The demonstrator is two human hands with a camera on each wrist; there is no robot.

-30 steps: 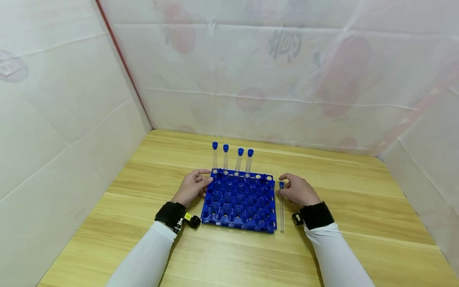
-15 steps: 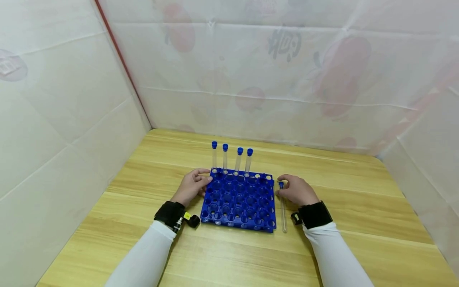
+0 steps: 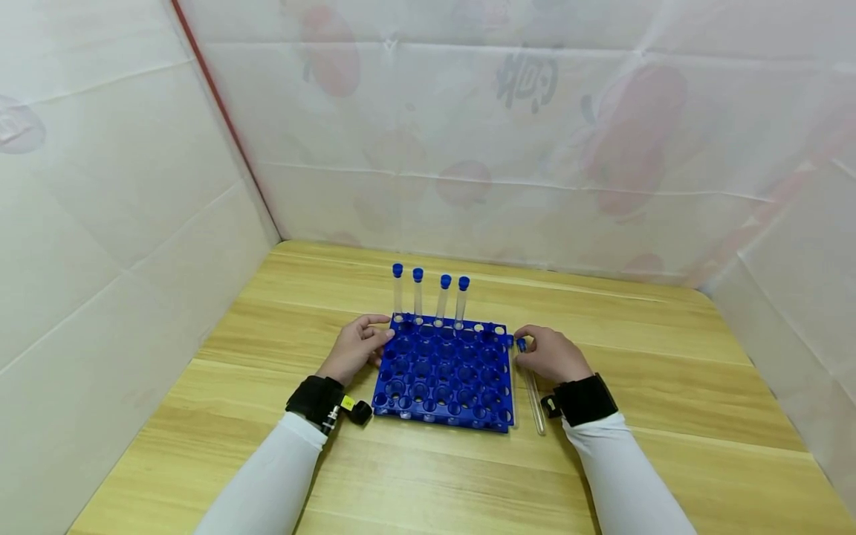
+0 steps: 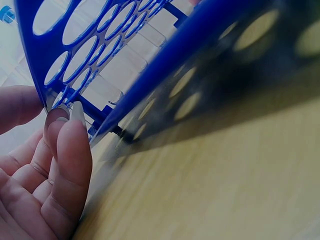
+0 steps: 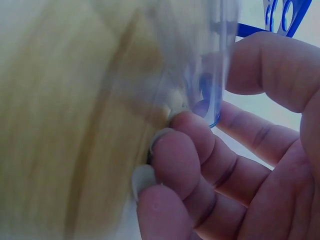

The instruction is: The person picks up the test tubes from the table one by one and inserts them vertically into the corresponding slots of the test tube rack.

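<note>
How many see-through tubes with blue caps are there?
5. Four clear blue-capped test tubes stand in the blue plastic rack's back row; one tube lies on the wooden table by the right hand.

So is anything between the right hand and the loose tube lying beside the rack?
Nothing visible. The right hand is already at the cap end of the loose tube, its fingers curled against it. The tube lies on the table along the right edge of the blue rack, which the left hand touches.
</note>
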